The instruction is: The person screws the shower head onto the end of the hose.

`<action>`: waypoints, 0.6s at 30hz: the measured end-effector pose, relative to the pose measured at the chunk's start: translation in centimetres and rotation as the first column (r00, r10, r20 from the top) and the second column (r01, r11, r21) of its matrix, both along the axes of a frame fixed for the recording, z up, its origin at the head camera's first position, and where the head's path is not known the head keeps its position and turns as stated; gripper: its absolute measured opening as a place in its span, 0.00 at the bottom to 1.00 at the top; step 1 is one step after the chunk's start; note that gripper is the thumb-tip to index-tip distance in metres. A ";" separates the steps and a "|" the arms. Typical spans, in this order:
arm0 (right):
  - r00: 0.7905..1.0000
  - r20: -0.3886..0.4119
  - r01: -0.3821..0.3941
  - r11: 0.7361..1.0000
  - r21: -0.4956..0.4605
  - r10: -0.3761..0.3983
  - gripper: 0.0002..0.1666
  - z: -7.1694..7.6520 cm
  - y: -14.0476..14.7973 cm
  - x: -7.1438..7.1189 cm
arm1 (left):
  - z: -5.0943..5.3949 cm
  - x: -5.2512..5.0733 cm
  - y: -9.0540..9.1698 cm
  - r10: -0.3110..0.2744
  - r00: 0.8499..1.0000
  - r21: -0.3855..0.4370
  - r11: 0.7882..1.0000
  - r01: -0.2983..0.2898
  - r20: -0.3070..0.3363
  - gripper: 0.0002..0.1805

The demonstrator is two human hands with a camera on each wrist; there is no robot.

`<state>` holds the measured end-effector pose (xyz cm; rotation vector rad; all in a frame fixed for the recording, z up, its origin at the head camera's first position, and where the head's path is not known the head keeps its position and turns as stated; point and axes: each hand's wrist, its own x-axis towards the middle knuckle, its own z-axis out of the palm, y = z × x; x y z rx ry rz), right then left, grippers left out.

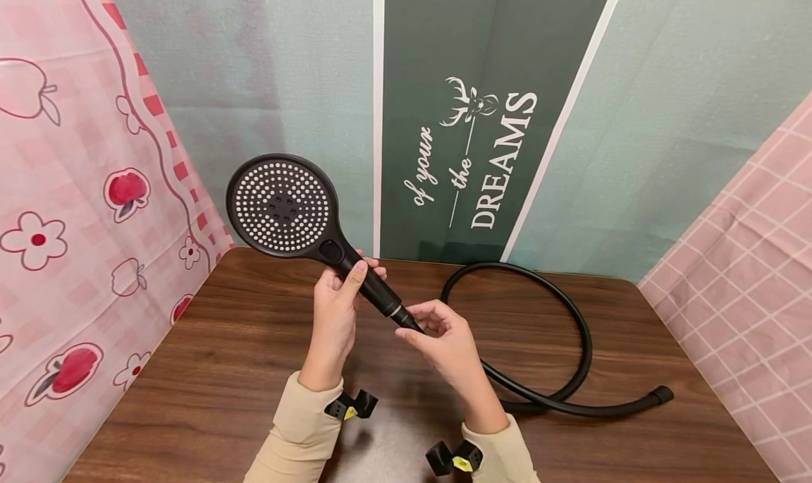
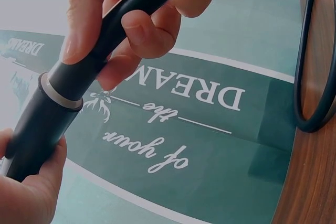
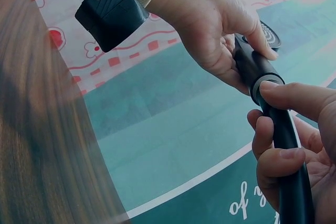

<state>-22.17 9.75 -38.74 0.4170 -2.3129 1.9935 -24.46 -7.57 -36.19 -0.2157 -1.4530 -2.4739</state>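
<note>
Head: left hand (image 1: 334, 319) grips shower head (image 1: 282, 204) by handle (image 1: 378, 290), above worktop (image 1: 222, 342); right hand (image 1: 449, 338) pinches end of hose (image 1: 596, 410) at handle's base. Left wrist: pale ring (image 2: 56, 96) between handle and hose. Right wrist: right fingers (image 3: 283, 162) curled round hose, thumb (image 3: 296, 98) by ring.

Two sets of fingers (image 1: 357, 273) (image 1: 415, 338), one shower head (image 1: 282, 204), one hose (image 1: 603, 410), one table (image 1: 235, 356)

Room type unclear; spot looked booth-like: wood-grain surface (image 1: 209, 370) walled by apple-print cloth (image 1: 82, 243), lettered green cloth (image 1: 495, 32), pink grid cloth (image 1: 742, 314).
</note>
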 end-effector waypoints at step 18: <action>1.000 0.004 -0.003 1.000 -0.001 0.003 0.18 0.0 0.1 0.0 | -0.1 0.0 0.0 0.006 1.000 -0.006 1.000 -0.006 -0.007 0.20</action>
